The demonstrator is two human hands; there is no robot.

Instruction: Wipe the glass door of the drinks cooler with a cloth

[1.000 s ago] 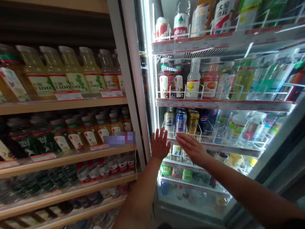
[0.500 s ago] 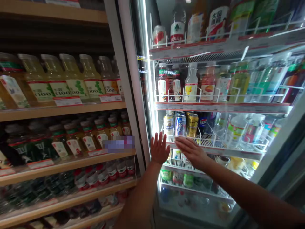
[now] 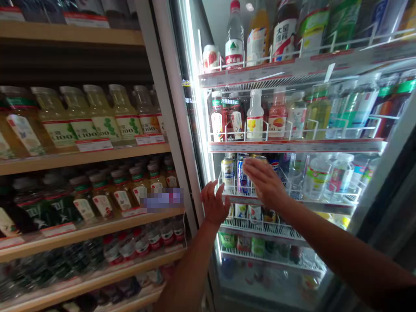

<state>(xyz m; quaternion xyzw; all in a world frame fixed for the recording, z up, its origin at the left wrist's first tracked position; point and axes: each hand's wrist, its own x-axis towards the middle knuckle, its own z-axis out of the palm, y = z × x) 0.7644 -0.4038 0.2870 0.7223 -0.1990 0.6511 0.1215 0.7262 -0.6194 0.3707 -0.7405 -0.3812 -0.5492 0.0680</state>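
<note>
A vertical light strip [image 3: 191,39] glared white at upper centre; wooden shelves [image 3: 81,158] at left were dimmer, with bottles [image 3: 61,256] at lower left softly blurred.

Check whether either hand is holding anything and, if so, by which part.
Nothing is held: the left hand and right hand are both open before the cooler.

– See the slim blue metal can [image 3: 241,174] near the left edge of the white wire shelf [image 3: 325,206]?
– Just right of the pale cylindrical metal can [image 3: 228,172], partly behind the bare right hand [image 3: 268,184].
</note>
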